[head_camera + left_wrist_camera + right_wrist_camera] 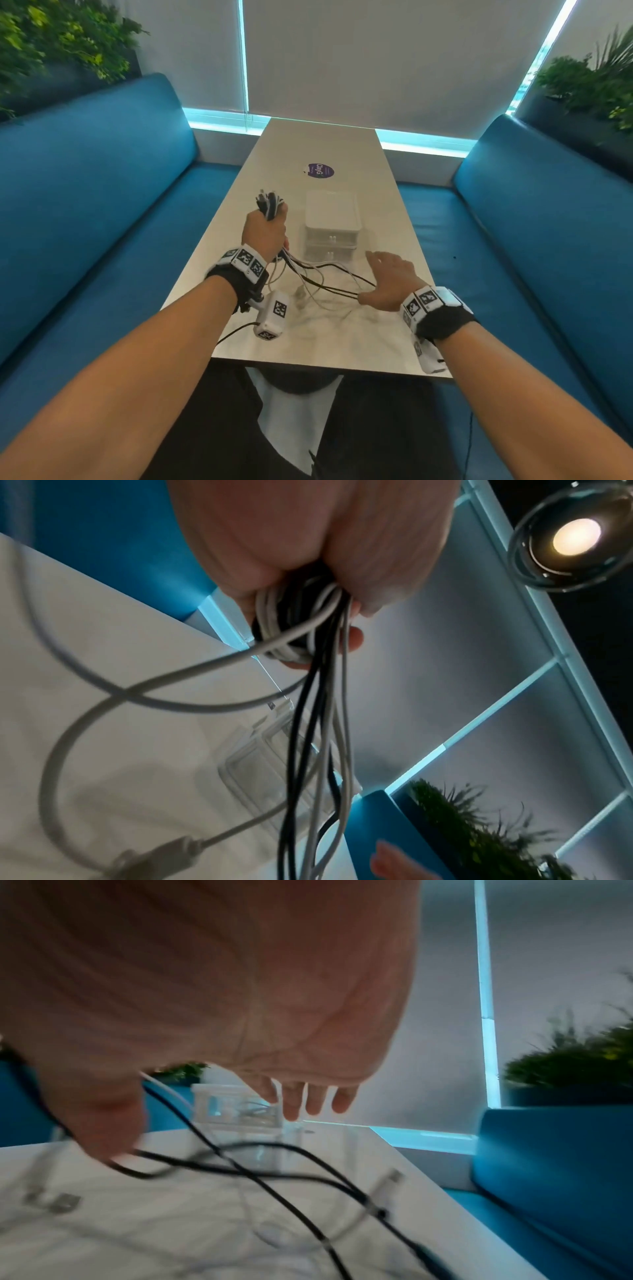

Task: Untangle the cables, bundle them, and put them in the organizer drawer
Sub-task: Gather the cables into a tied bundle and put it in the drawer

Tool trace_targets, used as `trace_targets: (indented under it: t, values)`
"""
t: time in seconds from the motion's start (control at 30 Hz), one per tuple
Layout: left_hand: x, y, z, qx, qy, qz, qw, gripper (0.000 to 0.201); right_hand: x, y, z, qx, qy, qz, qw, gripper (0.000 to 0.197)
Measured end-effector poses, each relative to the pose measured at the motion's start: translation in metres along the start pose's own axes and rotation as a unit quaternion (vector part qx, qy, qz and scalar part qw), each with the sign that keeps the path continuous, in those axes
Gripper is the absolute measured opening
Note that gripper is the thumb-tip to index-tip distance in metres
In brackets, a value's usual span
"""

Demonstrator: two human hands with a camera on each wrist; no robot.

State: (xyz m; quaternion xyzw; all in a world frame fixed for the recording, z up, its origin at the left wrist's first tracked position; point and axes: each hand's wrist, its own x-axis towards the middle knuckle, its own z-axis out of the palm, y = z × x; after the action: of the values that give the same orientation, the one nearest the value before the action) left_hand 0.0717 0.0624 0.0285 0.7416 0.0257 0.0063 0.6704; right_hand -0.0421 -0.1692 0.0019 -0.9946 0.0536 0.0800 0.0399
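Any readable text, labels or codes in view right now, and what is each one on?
"ClayG" in white letters, on the purple round sticker on the table; a smaller line beside it is too blurred to read.
Black-and-white square code markers, no letters, on the left wristband, the right wristband and both wrist cameras.
The clear organizer drawer shows no legible label.

1. One table [342, 335].
2. One clear drawer organizer [331, 226], two drawers stacked.
3. One bunch of black and white cables [318, 279]; exact count unclear.
4. Two hands: left hand [264, 233], right hand [390, 282].
5. Two blue benches [102, 192].
6. One purple sticker [319, 171].
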Motion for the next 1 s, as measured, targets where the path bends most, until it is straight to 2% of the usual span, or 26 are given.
trace_targets:
  t: [0.07,0.13,0.23,0.33,0.4,0.5,0.57,0.63,0.67,0.77,0.8,0.87,1.0]
  values:
    - [-0.005,-0.004,0.004,0.021,-0.015,0.008,1.0,0.034,0.001,-0.018,-0.005,0.006,0.01,-0.038,0.999,0.117]
    - [-0.01,-0.007,0.007,0.029,-0.035,0.014,0.999,0.034,0.001,-0.038,-0.007,0.057,0.013,-0.075,0.996,0.119]
    - [-0.019,-0.008,0.012,0.04,-0.08,0.028,0.996,0.04,0.003,-0.068,-0.008,0.217,-0.006,-0.111,0.97,0.111]
    - [-0.027,-0.005,0.016,0.061,-0.103,0.048,0.992,0.051,0.019,-0.092,-0.003,0.308,-0.014,-0.108,0.945,0.097]
    - [-0.025,-0.005,0.019,0.045,-0.101,0.049,0.993,0.051,0.025,-0.1,-0.003,0.366,0.003,-0.112,0.924,0.092]
    - [-0.022,-0.004,0.018,0.008,-0.095,0.035,0.995,0.049,0.026,-0.103,-0.004,0.463,0.015,-0.163,0.871,0.073]
    - [-0.021,-0.006,0.016,-0.023,-0.094,0.02,0.995,0.05,0.023,-0.104,-0.002,0.5,0.002,-0.181,0.847,0.08]
    - [-0.021,-0.009,0.015,-0.063,-0.097,0.008,0.993,0.052,0.022,-0.104,0.003,0.478,-0.004,-0.174,0.861,0.079]
    - [-0.022,-0.009,0.013,-0.08,-0.092,-0.002,0.993,0.052,0.022,-0.103,0.006,0.448,-0.005,-0.164,0.879,0.073]
    - [-0.021,-0.005,0.008,-0.145,-0.058,-0.04,0.987,0.041,0.013,-0.091,0.01,0.322,-0.03,-0.107,0.94,0.029]
    - [-0.019,-0.004,0.006,-0.164,-0.051,-0.052,0.984,0.039,0.01,-0.086,0.013,0.303,-0.034,-0.1,0.947,0.024]
    - [-0.018,-0.001,0.002,-0.192,-0.052,-0.072,0.977,0.036,0.007,-0.077,0.02,0.304,-0.04,-0.099,0.947,0.027]
    - [-0.021,-0.003,0.002,-0.179,-0.059,-0.09,0.978,0.038,0.005,-0.066,0.021,0.306,-0.037,-0.101,0.946,0.032]
